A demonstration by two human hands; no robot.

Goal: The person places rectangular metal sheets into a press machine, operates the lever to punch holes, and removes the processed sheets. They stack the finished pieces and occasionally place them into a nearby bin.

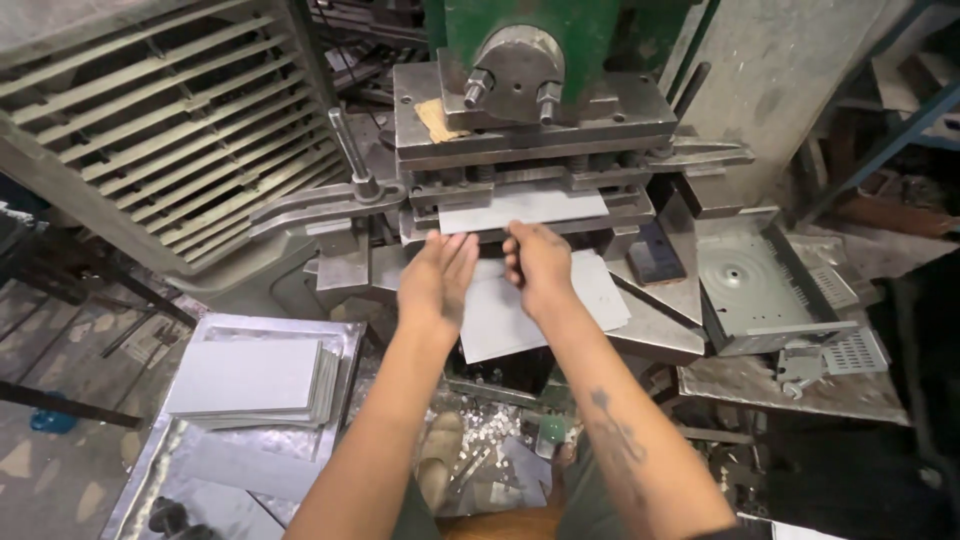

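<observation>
A grey metal sheet [525, 208] lies in the die of a green press [530, 90], between its upper and lower plates. My right hand [538, 264] pinches the sheet's near edge with curled fingers. My left hand [437, 280] is flat and open just left of it, fingers pointing at the die, touching nothing I can make out. Under both hands a loose pile of similar grey sheets [500, 318] rests on the press table.
A stack of grey sheets [250, 380] sits on a metal tray at lower left. A slatted metal rack [160, 130] stands at the left. A pressed metal box part [760, 290] lies at right. Small scrap punchings [480, 440] litter the floor below.
</observation>
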